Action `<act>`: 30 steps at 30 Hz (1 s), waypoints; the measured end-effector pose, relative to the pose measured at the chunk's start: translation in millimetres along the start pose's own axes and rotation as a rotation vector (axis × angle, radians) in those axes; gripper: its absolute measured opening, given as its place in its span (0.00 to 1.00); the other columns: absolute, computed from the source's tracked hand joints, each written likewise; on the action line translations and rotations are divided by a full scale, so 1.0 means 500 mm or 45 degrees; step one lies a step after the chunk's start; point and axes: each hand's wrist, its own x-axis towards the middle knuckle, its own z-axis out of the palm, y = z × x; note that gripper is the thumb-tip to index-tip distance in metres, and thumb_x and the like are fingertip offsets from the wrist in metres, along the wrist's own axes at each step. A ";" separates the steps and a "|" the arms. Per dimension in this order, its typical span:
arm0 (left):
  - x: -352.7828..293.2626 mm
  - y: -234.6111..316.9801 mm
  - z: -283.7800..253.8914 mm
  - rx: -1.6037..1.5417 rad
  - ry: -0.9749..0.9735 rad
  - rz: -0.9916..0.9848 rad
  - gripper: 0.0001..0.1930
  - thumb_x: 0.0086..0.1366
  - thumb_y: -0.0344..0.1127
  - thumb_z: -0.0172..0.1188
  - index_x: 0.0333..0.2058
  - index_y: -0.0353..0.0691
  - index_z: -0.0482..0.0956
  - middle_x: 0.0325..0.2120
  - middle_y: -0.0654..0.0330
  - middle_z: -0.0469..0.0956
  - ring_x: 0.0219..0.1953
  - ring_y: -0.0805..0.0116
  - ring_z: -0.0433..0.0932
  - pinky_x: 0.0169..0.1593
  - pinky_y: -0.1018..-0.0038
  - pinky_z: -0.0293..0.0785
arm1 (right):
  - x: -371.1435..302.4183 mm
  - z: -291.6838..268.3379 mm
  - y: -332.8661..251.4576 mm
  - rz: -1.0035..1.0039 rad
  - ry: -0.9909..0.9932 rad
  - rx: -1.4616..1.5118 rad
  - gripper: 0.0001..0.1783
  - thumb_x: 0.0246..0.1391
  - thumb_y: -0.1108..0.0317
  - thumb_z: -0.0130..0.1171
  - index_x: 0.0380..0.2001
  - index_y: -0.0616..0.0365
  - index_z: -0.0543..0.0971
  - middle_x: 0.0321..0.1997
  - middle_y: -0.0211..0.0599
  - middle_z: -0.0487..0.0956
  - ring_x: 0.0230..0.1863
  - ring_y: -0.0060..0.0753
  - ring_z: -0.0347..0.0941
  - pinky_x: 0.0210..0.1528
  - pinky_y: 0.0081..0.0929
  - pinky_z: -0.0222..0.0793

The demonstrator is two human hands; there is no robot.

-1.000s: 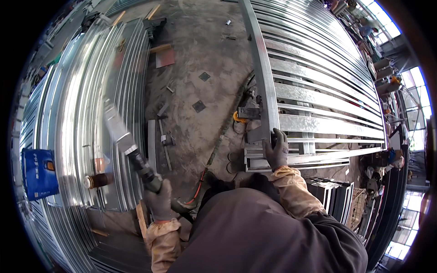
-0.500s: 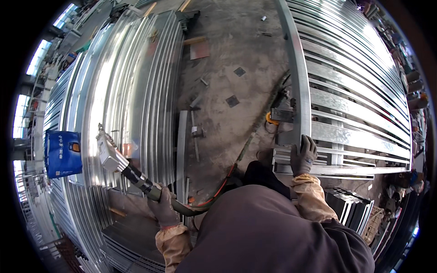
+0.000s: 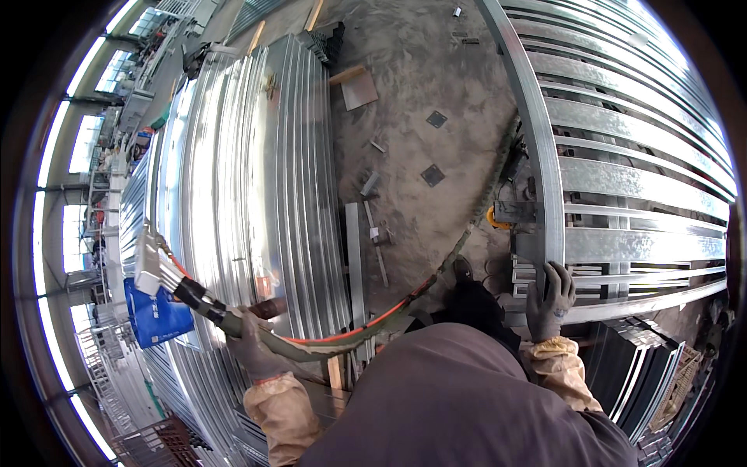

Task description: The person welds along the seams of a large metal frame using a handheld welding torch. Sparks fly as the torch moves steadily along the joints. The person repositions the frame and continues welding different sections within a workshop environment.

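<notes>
My gloved left hand (image 3: 253,346) is wrapped around the rear of a hand-held welding gun (image 3: 189,291) with a silver head and black neck. The gun points up and left over long shiny metal profiles (image 3: 226,194). From its back a thick green-sheathed hose (image 3: 373,327) with a red cable curves across to the right. My right hand (image 3: 551,303), gloved too, lies at the near corner of a large slatted metal frame (image 3: 545,167). Its fingers are stretched out over the end of the side tube, with nothing held in them.
A blue bag (image 3: 159,315) lies on the profiles at the left. Dark plates (image 3: 436,119) and metal offcuts (image 3: 370,184) are scattered on the concrete floor between the stacks. A yellow ring-shaped part (image 3: 498,218) sits under the frame's edge. Stacked dark profiles (image 3: 630,358) stand near my right arm.
My left hand has carried the welding gun farther left and its hose stretches out more. The fingers of my right hand have shifted at the frame's corner. The whole view has turned somewhat.
</notes>
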 end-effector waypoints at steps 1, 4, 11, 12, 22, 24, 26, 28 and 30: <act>0.031 0.005 0.007 -0.060 -0.037 0.091 0.14 0.61 0.30 0.58 0.44 0.32 0.70 0.24 0.59 0.74 0.19 0.72 0.72 0.24 0.77 0.69 | 0.003 -0.002 -0.003 0.012 -0.016 0.002 0.25 0.44 0.69 0.61 0.50 0.53 0.73 0.53 0.39 0.72 0.57 0.47 0.65 0.59 0.45 0.58; 0.101 0.036 0.035 0.049 -0.043 0.134 0.18 0.62 0.37 0.61 0.45 0.31 0.71 0.22 0.60 0.73 0.23 0.72 0.74 0.31 0.78 0.70 | 0.010 0.003 -0.014 0.028 -0.046 0.001 0.25 0.46 0.72 0.59 0.51 0.56 0.72 0.53 0.42 0.72 0.57 0.49 0.65 0.60 0.45 0.57; 0.315 -0.057 0.086 -0.033 -0.128 -0.015 0.10 0.56 0.25 0.63 0.35 0.39 0.71 0.23 0.62 0.74 0.21 0.75 0.73 0.28 0.77 0.74 | 0.016 0.041 -0.034 0.051 0.038 -0.167 0.21 0.47 0.68 0.59 0.48 0.55 0.74 0.51 0.41 0.74 0.54 0.48 0.67 0.57 0.45 0.60; 0.366 -0.107 0.061 -0.044 -0.151 0.013 0.10 0.56 0.24 0.63 0.34 0.39 0.71 0.23 0.63 0.74 0.20 0.75 0.72 0.28 0.77 0.73 | 0.019 0.054 -0.041 0.037 0.052 -0.203 0.22 0.48 0.67 0.60 0.48 0.56 0.74 0.51 0.41 0.74 0.54 0.48 0.67 0.57 0.44 0.61; 0.775 -0.439 0.062 0.109 -0.267 -0.282 0.09 0.51 0.29 0.65 0.30 0.39 0.74 0.17 0.65 0.72 0.15 0.76 0.69 0.20 0.78 0.64 | 0.042 0.116 -0.105 0.566 -0.092 -0.347 0.28 0.49 0.66 0.59 0.54 0.61 0.68 0.53 0.48 0.68 0.55 0.51 0.65 0.57 0.41 0.60; 0.841 -0.477 0.068 0.194 -0.270 -0.364 0.09 0.50 0.33 0.66 0.27 0.39 0.74 0.15 0.66 0.72 0.15 0.76 0.69 0.19 0.76 0.65 | 0.065 0.120 -0.117 0.731 -0.134 -0.322 0.29 0.49 0.68 0.59 0.55 0.62 0.67 0.50 0.48 0.69 0.49 0.46 0.68 0.53 0.40 0.63; 0.900 -0.487 0.083 0.100 -0.339 -0.518 0.09 0.50 0.33 0.66 0.26 0.40 0.74 0.15 0.66 0.72 0.14 0.75 0.69 0.19 0.76 0.65 | 0.067 0.128 -0.110 0.855 -0.112 -0.388 0.27 0.50 0.66 0.60 0.52 0.64 0.69 0.48 0.47 0.71 0.46 0.43 0.69 0.51 0.38 0.65; 0.961 -0.538 0.063 0.109 -0.374 -0.547 0.09 0.52 0.33 0.67 0.28 0.40 0.75 0.16 0.65 0.72 0.13 0.73 0.70 0.17 0.75 0.65 | 0.079 0.144 -0.118 0.837 -0.117 -0.481 0.24 0.50 0.65 0.60 0.49 0.64 0.71 0.45 0.47 0.74 0.44 0.42 0.71 0.49 0.36 0.66; 1.032 -0.642 0.026 -0.020 -0.375 -0.587 0.10 0.53 0.34 0.68 0.29 0.40 0.75 0.17 0.65 0.72 0.13 0.72 0.70 0.17 0.74 0.66 | 0.101 0.161 -0.137 0.901 -0.160 -0.386 0.25 0.49 0.63 0.62 0.49 0.65 0.72 0.45 0.48 0.75 0.45 0.43 0.73 0.48 0.36 0.68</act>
